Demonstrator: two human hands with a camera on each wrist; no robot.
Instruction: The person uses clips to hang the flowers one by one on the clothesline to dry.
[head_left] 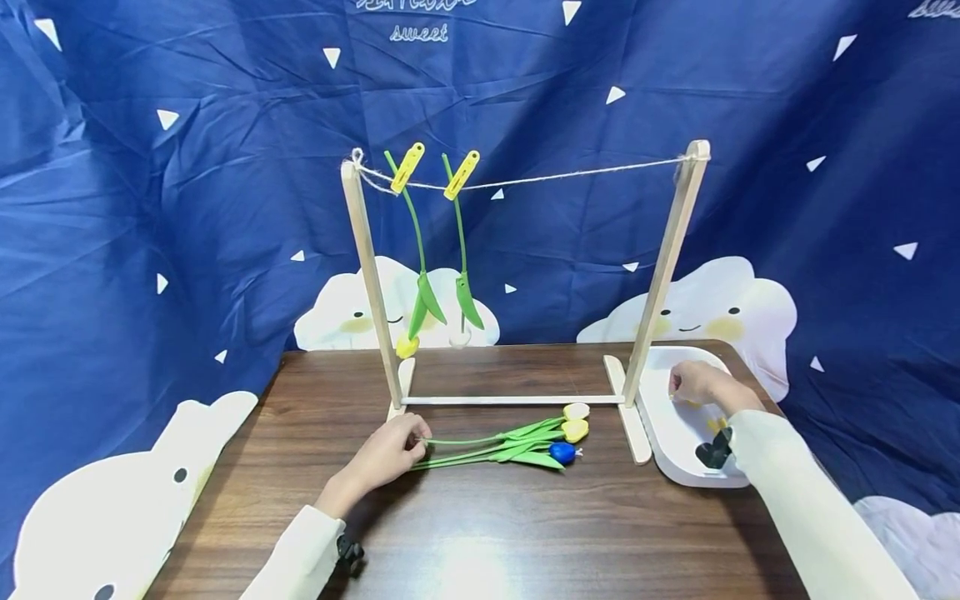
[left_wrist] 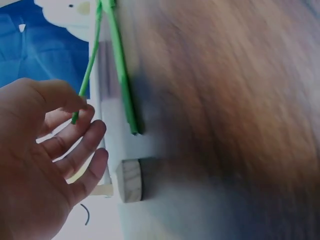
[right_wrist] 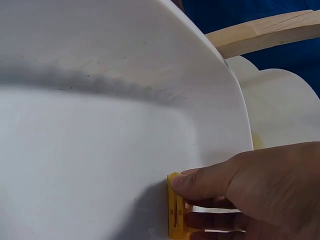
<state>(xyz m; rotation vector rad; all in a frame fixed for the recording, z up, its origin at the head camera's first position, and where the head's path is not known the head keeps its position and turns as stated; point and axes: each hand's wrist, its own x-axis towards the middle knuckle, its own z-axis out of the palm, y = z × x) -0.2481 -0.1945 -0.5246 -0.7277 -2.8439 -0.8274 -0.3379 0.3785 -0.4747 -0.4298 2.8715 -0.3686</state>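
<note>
My left hand (head_left: 390,450) pinches the end of a green stem (left_wrist: 89,75) between thumb and index finger, its other fingers loosely bent. That stem leads toward an artificial tulip among several lying on the table; their heads are white (head_left: 577,411), yellow (head_left: 575,431) and blue (head_left: 562,452). Another stem end (left_wrist: 129,112) lies on the wood beside the fingers. Over at the right, my right hand (head_left: 701,385) reaches down into a white tray (right_wrist: 100,140). Its thumb and fingers grip a yellow clothespin (right_wrist: 176,210) near the tray's wall.
A wooden stand with a left post (head_left: 371,283) and right post (head_left: 666,275) carries a string (head_left: 577,173). From two yellow clothespins hang a yellow tulip (head_left: 407,346) and a white tulip (head_left: 460,337), heads down. A white bar (head_left: 513,401) joins the feet. More yellow clothespins (head_left: 716,425) lie in the tray.
</note>
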